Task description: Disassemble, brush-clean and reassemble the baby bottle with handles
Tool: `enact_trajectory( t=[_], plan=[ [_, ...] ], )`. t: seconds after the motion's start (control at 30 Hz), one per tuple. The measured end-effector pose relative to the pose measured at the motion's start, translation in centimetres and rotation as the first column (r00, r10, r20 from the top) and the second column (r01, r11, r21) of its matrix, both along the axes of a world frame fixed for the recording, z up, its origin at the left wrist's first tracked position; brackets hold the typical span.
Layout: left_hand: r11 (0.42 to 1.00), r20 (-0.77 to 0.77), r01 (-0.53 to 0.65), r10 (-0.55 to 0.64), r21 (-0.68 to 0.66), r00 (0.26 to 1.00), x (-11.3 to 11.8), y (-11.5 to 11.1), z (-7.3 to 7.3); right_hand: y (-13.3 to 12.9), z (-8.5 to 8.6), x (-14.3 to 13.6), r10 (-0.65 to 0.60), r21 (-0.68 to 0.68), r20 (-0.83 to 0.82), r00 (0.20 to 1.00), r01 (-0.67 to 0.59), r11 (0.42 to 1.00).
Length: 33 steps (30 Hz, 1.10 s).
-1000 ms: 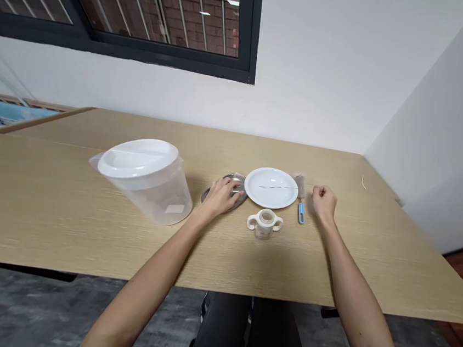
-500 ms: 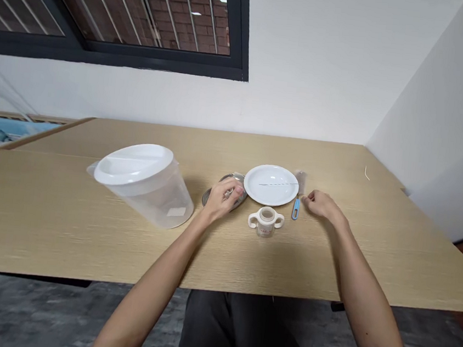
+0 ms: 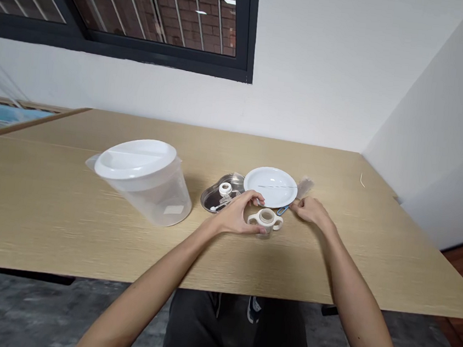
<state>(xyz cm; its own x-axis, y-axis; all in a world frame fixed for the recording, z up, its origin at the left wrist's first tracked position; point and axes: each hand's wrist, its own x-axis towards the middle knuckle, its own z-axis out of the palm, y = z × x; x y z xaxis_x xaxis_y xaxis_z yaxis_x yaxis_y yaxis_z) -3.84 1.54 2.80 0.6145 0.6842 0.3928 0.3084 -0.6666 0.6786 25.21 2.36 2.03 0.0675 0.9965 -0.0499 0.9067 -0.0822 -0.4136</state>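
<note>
My left hand is open, thumb and fingers spread around the left side of a small clear bottle with a cream two-handled collar, upright on the table. Its thumb is near the bottle's front, and its fingertips are close to the white plate. My right hand pinches the middle of a brush with a blue looped handle and a pale head, lying slanted at the plate's right edge. A kidney-shaped steel tray left of the plate holds a white ring and small clear and white parts.
A large translucent pitcher with a white lid stands on the left. A thin white strip lies at the far right of the wooden table. Behind the table is a white wall with a barred window.
My left hand has moved right from over the steel tray to the bottle, its fingers spreading. My right hand has moved left and taken hold of the brush, which has turned from upright to slanted.
</note>
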Motion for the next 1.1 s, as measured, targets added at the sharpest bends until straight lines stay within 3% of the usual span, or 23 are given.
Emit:
enact_trajectory(
  t=[0.37,0.6,0.77,0.9,1.1],
  plan=[
    [0.999,-0.029,0.005,-0.006,-0.054,1.000,0.4,-0.4,0.2,-0.4,-0.3,-0.6,0.089,-0.048,-0.031,0.996,-0.091,0.995],
    [0.999,-0.029,-0.004,0.003,-0.050,1.000,0.3,-0.3,0.1,-0.9,-0.6,-2.3,0.112,-0.011,0.048,0.993,-0.112,0.994],
    [1.000,-0.035,-0.022,0.022,-0.012,0.999,0.0,0.2,-0.4,-1.2,0.2,-1.7,0.137,-0.072,0.097,0.986,-0.131,0.989],
    [1.000,-0.041,-0.015,0.014,-0.017,0.999,0.0,0.1,-0.2,-1.3,0.8,-1.2,0.084,-0.138,0.150,0.985,-0.063,0.988],
    [0.998,-0.046,-0.010,0.007,-0.054,0.999,0.4,-0.4,0.4,-0.7,0.4,-1.8,-0.082,-0.072,0.148,0.986,0.093,0.993]
  ],
)
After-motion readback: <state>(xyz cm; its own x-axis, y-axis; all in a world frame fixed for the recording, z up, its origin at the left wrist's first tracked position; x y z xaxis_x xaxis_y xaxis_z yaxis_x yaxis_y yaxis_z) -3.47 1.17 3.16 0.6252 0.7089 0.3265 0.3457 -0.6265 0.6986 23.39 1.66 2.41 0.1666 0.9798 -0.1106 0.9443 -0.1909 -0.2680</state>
